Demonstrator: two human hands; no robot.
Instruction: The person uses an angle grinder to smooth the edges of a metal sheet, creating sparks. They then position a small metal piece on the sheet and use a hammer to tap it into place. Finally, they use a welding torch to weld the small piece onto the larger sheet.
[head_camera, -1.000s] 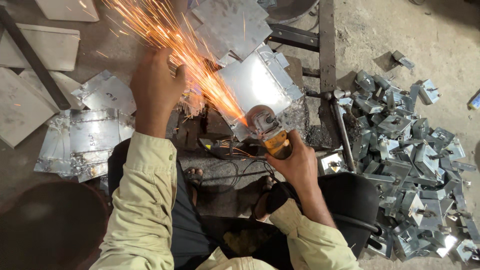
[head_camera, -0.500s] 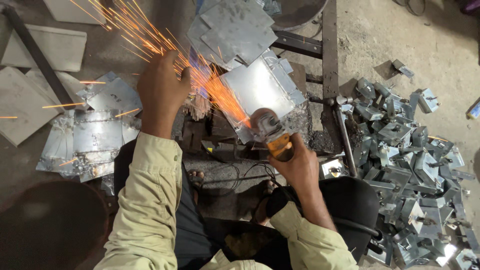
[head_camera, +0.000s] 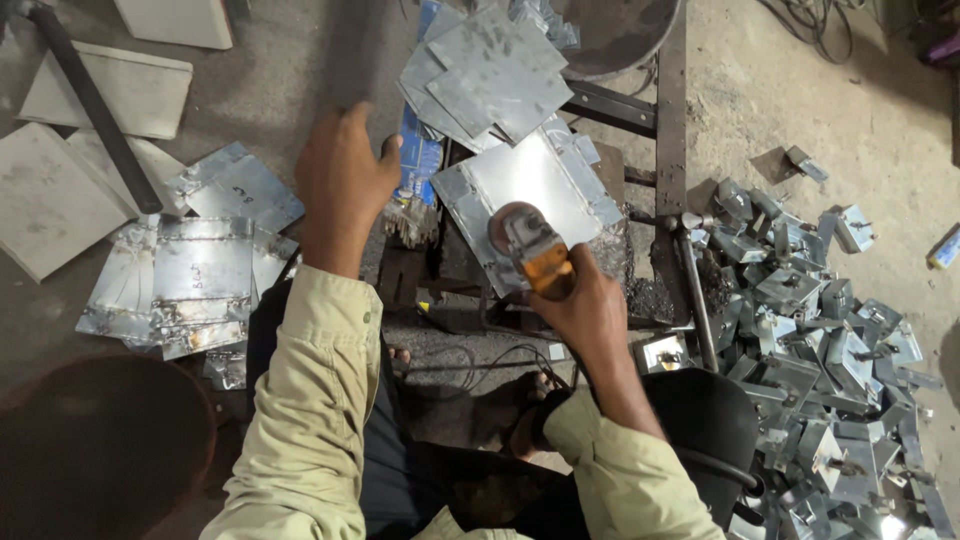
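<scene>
The right hand gripped the angle grinder on the metal plate; no sparks showed. The left hand hovered half-open, empty, with finished plates beside it.

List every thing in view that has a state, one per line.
Grinder: gripped in right hand, disc over the plate, no sparks.
Metal plate: lying flat on the stand.
Left hand: raised, holding nothing.
Brackets: loose heap on floor.
Welded sheets: flat on floor.
</scene>
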